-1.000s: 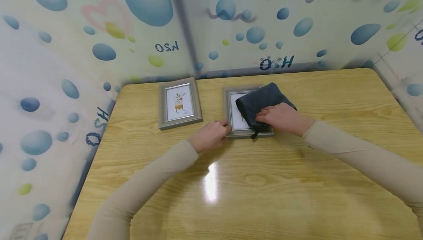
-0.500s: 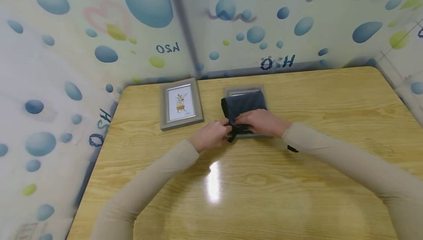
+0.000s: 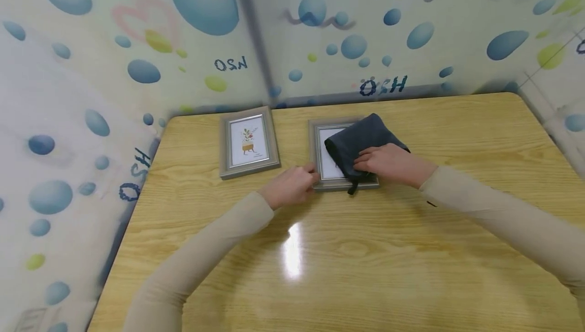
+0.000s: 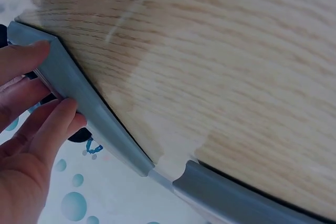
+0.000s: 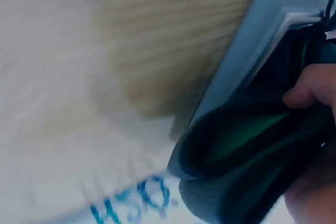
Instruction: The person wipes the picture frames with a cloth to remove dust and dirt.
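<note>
A grey picture frame [image 3: 314,141] lies flat on the wooden table, partly hidden by a folded dark navy cloth [image 3: 358,138]. My right hand [image 3: 390,163] grips this cloth on the right part of the frame; a short dark strap hangs over the lower edge. In the right wrist view the thumb [image 5: 310,87] presses into the cloth's folds, which show a greenish inside. At the frame's lower left corner my left hand [image 3: 291,186] holds the border. The left wrist view shows its fingertips [image 4: 65,106] on the grey border [image 4: 86,95].
A second grey picture frame [image 3: 249,141] with a plant drawing lies to the left, a short gap away. Behind the table [image 3: 356,251] stands a wall [image 3: 297,42] printed with blue and green drops; another wall closes off the left side.
My right hand slid the cloth left over the frame towards my left hand, then back right to nearly where it was a second ago. The left hand has stayed at the corner.
</note>
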`<action>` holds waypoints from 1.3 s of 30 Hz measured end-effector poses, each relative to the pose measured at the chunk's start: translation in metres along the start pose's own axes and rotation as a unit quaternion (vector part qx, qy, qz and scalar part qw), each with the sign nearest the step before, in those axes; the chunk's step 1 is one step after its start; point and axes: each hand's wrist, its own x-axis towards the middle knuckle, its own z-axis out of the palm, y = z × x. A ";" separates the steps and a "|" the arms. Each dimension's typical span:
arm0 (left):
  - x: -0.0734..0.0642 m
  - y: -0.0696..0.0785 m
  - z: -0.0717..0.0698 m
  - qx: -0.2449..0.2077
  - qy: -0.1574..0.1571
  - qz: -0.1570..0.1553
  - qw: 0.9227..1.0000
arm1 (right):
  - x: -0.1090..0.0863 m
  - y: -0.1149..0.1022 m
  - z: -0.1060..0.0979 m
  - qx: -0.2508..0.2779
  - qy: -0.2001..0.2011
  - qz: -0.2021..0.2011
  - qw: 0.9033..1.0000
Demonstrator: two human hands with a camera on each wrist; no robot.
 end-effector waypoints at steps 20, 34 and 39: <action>0.003 -0.001 -0.004 -0.012 -0.007 0.000 1.000 | 0.006 -0.009 0.005 -0.040 0.003 -0.044 0.998; -0.001 -0.004 -0.006 -0.013 -0.006 0.001 1.000 | 0.021 -0.024 0.008 0.078 0.024 -0.030 0.996; 0.002 -0.003 -0.007 -0.016 -0.027 -0.006 1.000 | 0.031 -0.035 0.014 0.115 0.072 -0.038 0.990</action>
